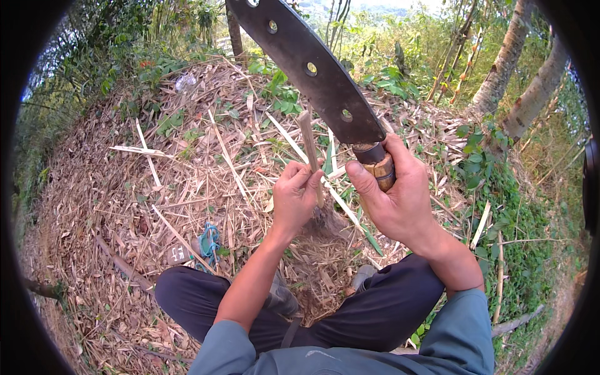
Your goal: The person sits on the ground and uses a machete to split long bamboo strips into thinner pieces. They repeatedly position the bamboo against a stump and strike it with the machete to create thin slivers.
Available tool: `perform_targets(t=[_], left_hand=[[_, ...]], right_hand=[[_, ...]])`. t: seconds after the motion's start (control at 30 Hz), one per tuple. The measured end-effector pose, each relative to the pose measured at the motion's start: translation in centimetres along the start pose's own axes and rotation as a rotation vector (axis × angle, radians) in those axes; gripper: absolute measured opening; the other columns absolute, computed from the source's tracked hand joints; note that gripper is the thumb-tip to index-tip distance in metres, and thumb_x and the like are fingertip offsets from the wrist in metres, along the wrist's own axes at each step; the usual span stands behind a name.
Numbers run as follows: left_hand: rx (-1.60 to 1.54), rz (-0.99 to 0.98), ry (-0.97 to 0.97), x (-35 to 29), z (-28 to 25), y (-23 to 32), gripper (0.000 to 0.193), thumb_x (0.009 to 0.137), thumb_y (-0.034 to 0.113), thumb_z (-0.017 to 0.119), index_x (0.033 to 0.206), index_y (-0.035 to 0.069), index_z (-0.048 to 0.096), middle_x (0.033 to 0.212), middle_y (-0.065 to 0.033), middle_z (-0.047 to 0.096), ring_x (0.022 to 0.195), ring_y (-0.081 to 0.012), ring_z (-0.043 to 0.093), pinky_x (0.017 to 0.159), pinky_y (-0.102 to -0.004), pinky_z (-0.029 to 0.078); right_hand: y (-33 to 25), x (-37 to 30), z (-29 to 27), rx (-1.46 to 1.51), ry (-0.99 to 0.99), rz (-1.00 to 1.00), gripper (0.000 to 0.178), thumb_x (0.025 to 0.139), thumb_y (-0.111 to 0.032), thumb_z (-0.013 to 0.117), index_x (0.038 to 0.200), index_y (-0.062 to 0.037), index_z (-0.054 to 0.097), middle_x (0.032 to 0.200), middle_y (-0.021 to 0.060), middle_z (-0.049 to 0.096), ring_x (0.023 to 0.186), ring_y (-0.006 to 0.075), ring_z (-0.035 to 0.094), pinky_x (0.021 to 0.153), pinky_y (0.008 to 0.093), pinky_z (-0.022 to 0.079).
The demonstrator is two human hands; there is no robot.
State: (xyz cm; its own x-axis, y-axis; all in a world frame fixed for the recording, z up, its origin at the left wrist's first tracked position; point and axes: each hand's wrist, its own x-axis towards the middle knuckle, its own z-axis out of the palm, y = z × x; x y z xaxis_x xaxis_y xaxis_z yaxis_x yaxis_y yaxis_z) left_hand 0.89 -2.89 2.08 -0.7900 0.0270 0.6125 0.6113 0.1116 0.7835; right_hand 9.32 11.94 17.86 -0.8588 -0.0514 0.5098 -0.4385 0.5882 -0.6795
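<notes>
My left hand is closed around a short wooden stick, which stands nearly upright with its upper end above my fingers. In my right hand is a machete, gripped by its wooden handle. Its broad dark blade has a row of round holes and slants up to the left, the tip cut off by the top edge of the picture. The blade is raised above and beyond the stick, and I cannot tell whether they touch. Below my hands a stump-like piece of wood rises between my legs.
Split pale strips lie scattered over dry leaves. To the left sit a dark printed object and a tangled blue cord. Green plants grow at the right, below leaning tree trunks. My bent legs frame the near ground.
</notes>
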Motion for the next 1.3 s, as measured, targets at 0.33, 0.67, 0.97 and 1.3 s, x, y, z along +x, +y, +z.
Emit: perform_targets(t=[0.33, 0.67, 0.97, 1.3], left_hand=[[0.108, 0.079, -0.022, -0.3, 0.5, 1.0, 0.023, 0.093, 0.013, 0.071, 0.116, 0.008, 0.075, 0.078, -0.0053, 0.058, 0.060, -0.0160, 0.057, 0.056, -0.0318, 0.047], [0.133, 0.087, -0.033, -0.4, 0.9, 1.4, 0.025, 0.093, 0.012, 0.070, 0.118, 0.010, 0.074, 0.077, -0.0049, 0.058, 0.059, -0.0162, 0.057, 0.054, -0.0324, 0.046], [0.120, 0.115, -0.026, -0.4, 1.1, 1.3, 0.026, 0.093, 0.010, 0.071, 0.118, 0.009, 0.074, 0.076, -0.0053, 0.057, 0.059, -0.0166, 0.056, 0.054, -0.0328, 0.046], [0.145, 0.138, -0.024, -0.4, 1.2, 1.1, 0.025, 0.091, 0.009, 0.071, 0.116, 0.008, 0.074, 0.075, -0.0060, 0.056, 0.058, -0.0180, 0.056, 0.053, -0.0337, 0.045]], right_hand=[[-1.0, -0.1, -1.0, -0.096, -0.038, -0.050, 0.038, 0.092, -0.022, 0.072, 0.114, 0.0043, 0.057, 0.085, 0.0183, 0.069, 0.077, 0.0324, 0.072, 0.067, 0.0401, 0.054], [-1.1, 0.0, -1.8, -0.088, -0.010, 0.016, 0.037, 0.092, -0.021, 0.072, 0.115, 0.0036, 0.057, 0.082, 0.0184, 0.068, 0.073, 0.0323, 0.070, 0.065, 0.0403, 0.052], [-1.5, 0.0, -2.0, -0.116, -0.034, 0.003, 0.034, 0.091, -0.020, 0.071, 0.111, 0.0038, 0.058, 0.080, 0.0186, 0.068, 0.073, 0.0332, 0.070, 0.065, 0.0413, 0.052], [-1.4, -0.2, -2.1, -0.148, -0.024, -0.032, 0.035, 0.091, -0.021, 0.071, 0.112, 0.0037, 0.058, 0.079, 0.0182, 0.067, 0.072, 0.0346, 0.069, 0.065, 0.0421, 0.052]])
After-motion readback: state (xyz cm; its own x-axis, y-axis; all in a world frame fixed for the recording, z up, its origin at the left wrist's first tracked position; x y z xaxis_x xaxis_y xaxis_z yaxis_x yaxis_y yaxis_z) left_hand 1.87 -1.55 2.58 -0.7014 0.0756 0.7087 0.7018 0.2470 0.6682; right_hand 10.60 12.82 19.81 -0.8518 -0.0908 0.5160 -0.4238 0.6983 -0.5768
